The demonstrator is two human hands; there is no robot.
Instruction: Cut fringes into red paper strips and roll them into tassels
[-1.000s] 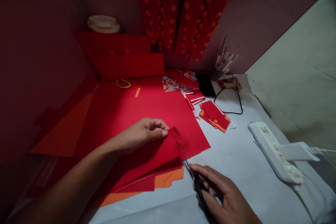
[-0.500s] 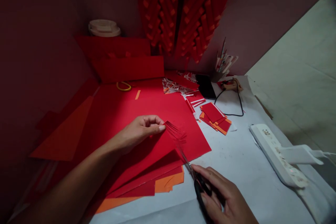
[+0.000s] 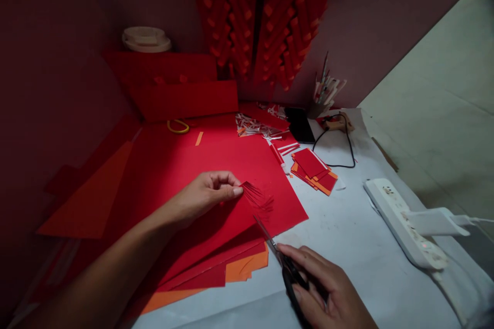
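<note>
My left hand (image 3: 222, 188) pinches the corner of a red paper sheet (image 3: 216, 234) between thumb and forefinger. Thin cut strips form a fringe (image 3: 257, 195) along that sheet's right edge, just past my fingertips. In my right hand (image 3: 322, 280) are black-handled scissors (image 3: 285, 262), my fingers wrapped round the grips. Their blades look closed or nearly so and point up-left at the sheet's edge below the fringe; whether they touch the paper I cannot tell. More red sheets and a piece of orange paper (image 3: 247, 263) lie beneath.
A white power strip (image 3: 401, 223) with a plugged-in charger lies at the right. Small red and orange cards (image 3: 314, 170), a glue stick (image 3: 278, 157), paper scraps (image 3: 250, 126) and a black phone (image 3: 300, 125) sit farther back. A pen holder (image 3: 317, 108) stands by the wall.
The scissors' blades have shifted slightly up-left and show more clearly against the sheet's edge. My left hand keeps its pinch. The whole view has shifted a little.
</note>
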